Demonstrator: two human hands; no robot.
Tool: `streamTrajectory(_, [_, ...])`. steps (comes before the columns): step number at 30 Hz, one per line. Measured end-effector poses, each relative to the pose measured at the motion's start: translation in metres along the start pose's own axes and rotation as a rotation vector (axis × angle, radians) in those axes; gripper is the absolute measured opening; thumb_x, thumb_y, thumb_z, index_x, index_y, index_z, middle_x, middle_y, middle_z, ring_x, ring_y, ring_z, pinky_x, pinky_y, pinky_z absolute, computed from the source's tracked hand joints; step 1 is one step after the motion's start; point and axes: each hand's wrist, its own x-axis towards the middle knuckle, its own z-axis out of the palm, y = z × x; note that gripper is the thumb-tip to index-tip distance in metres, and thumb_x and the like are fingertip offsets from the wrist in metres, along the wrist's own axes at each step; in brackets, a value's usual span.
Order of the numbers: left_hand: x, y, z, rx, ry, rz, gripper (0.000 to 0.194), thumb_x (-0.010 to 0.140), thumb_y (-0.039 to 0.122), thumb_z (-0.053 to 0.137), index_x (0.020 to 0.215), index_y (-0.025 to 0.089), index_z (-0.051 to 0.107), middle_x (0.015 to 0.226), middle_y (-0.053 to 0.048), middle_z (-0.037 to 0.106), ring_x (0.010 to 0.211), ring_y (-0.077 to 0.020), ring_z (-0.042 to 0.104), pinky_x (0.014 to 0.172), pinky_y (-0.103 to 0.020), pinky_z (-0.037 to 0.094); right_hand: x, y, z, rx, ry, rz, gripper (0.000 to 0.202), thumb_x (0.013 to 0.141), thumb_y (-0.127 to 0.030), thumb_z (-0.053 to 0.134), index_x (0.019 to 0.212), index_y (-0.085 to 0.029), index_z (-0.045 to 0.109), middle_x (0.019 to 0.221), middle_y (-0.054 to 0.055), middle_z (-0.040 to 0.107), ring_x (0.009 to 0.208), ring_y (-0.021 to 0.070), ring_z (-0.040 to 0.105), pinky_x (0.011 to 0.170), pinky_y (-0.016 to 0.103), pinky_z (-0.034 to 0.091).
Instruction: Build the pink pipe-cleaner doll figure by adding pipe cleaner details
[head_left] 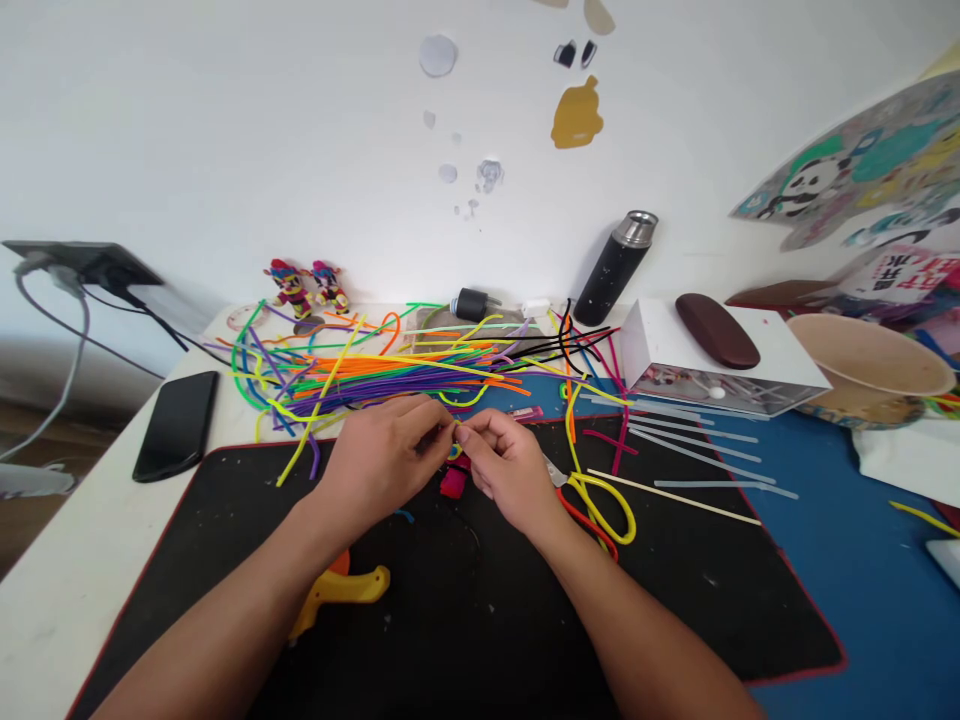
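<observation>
My left hand (390,445) and my right hand (510,465) meet over the upper middle of the black mat (465,620). The fingertips of both are pinched together around a small piece with yellow and blue on it (454,452), mostly hidden by the fingers. A small red and pink piece (452,482) shows just below, between the hands; whether it is joined to the held piece is unclear. Behind the hands lies a pile of colourful fuzzy stems (390,375). Scissors with yellow and red handles (626,515) lie right of my right hand.
A yellow glue gun (349,587) is partly under my left forearm. A phone (176,425) lies at left. Along the back stand two small figures (289,288), a black bottle (615,268) and a white box (720,350) with a dark case (717,330). Translucent sticks (697,445) lie at right.
</observation>
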Motion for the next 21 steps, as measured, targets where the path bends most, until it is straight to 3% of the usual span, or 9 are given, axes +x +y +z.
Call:
streamTrajectory(4, [-0.001,0.004,0.004,0.039,-0.011,-0.076,0.021,0.099,0.024,0.056,0.084,0.019,0.069,0.075,-0.004,0.072,0.065,-0.0196,0.066,0.059,-0.03,0.039,0.002,-0.001,0.0,0.027,0.027,0.021,0.043,0.086,-0.06,0.078,0.08,-0.022,0.059,0.049,-0.012,0.041,0.038,0.007,0.032,0.037,0.021,0.023])
streamTrajectory(8, [0.002,0.001,-0.01,-0.345,-0.178,-0.222,0.022,0.103,0.035,0.057,0.099,0.022,0.074,0.085,-0.001,0.077,0.073,-0.0177,0.069,0.065,-0.027,0.046,0.003,-0.005,-0.003,0.068,0.03,0.028,0.044,0.084,-0.061,0.081,0.079,-0.022,0.061,0.048,-0.012,0.039,0.037,0.0065,0.03,0.036,0.021,0.023])
streamTrajectory(12, [0.006,-0.011,-0.02,-0.647,-0.257,-0.306,0.039,0.107,0.05,0.053,0.09,0.02,0.072,0.081,-0.001,0.072,0.072,-0.016,0.064,0.067,-0.026,0.049,0.003,-0.009,-0.005,0.106,0.014,0.04,0.044,0.082,-0.06,0.083,0.081,-0.021,0.062,0.046,-0.013,0.038,0.035,0.0055,0.027,0.035,0.021,0.021])
streamTrajectory(15, [0.007,-0.017,-0.02,-0.811,-0.328,-0.388,0.044,0.103,0.059,0.059,0.093,0.019,0.073,0.084,-0.002,0.071,0.07,-0.015,0.062,0.064,-0.025,0.049,0.002,-0.01,-0.004,0.115,-0.009,0.041,0.044,0.082,-0.059,0.084,0.08,-0.021,0.062,0.046,-0.013,0.039,0.035,0.0054,0.027,0.035,0.02,0.022])
streamTrajectory(21, [0.006,-0.021,-0.017,-1.077,-0.413,-0.522,0.043,0.097,0.06,0.069,0.087,0.018,0.07,0.078,0.0,0.066,0.062,-0.0118,0.057,0.057,-0.023,0.045,0.001,-0.012,-0.002,0.148,-0.051,0.059,0.044,0.082,-0.058,0.084,0.081,-0.02,0.063,0.047,-0.013,0.041,0.035,0.0048,0.028,0.035,0.02,0.021])
